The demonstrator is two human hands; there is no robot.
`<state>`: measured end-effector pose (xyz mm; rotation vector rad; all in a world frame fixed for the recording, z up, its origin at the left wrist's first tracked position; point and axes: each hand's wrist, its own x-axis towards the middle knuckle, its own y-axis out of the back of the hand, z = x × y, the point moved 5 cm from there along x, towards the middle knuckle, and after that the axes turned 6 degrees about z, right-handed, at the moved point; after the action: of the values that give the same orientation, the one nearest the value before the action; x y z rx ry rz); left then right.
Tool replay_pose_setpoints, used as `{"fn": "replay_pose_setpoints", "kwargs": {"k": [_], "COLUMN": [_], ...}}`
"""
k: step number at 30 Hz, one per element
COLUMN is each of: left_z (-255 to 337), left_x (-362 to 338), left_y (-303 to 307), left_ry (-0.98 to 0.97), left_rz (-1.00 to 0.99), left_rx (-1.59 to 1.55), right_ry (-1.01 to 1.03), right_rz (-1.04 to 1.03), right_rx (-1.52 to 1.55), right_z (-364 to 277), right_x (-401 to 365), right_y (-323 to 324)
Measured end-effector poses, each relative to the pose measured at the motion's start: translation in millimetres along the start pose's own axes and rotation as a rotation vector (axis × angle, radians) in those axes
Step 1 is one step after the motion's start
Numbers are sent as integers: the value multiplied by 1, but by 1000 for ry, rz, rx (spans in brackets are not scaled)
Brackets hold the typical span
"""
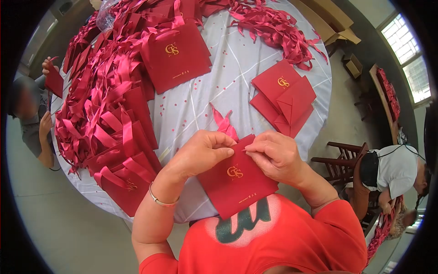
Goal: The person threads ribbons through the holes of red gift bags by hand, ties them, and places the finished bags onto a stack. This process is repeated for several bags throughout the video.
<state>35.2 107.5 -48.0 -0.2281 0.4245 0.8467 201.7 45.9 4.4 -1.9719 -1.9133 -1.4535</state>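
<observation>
A small red paper gift bag (244, 189) with a gold emblem lies tilted against my front, over the table's near edge. Thumb and fingers of my left hand (205, 153) are pinched at its upper left edge. My right hand (276, 157) pinches the upper right edge. Between the hands a pink ribbon (222, 122) runs out beyond the top of the bag onto the cloth. Whether any ribbon end is inside either pinch is hidden by the fingers.
Ribboned red bags (102, 114) are heaped along the left of the round white-clothed table (205, 98). More flat bags (285, 93) lie at the right, near a pile of pink ribbons (278, 29). One person (34, 105) holds a bag at left; another (397, 169) bends at right.
</observation>
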Motion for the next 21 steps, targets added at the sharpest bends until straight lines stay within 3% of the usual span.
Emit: {"fn": "replay_pose_setpoints", "kwargs": {"k": [7,12,16,19,21], "left_z": [-2,0,-2,0,2], "left_x": [-1,-2,0,0,-1], "left_y": [-2,-3,-3,-3,-5], "left_ry": [-89,-188,-203,-243,-270], "left_rz": [62,141,137,133,133], "left_rx": [75,251,234,243,261], "right_ry": [91,-5,-101,-389,-280], "right_rz": [-68,-226,-258,-229,-259], "right_rx": [-175,-407,-272,14,-51], "right_z": [-11,-20,-5,6,3], "right_x": [-2,-3,3,11,11], "right_y": [-9,-21,-22,-18,-15]}}
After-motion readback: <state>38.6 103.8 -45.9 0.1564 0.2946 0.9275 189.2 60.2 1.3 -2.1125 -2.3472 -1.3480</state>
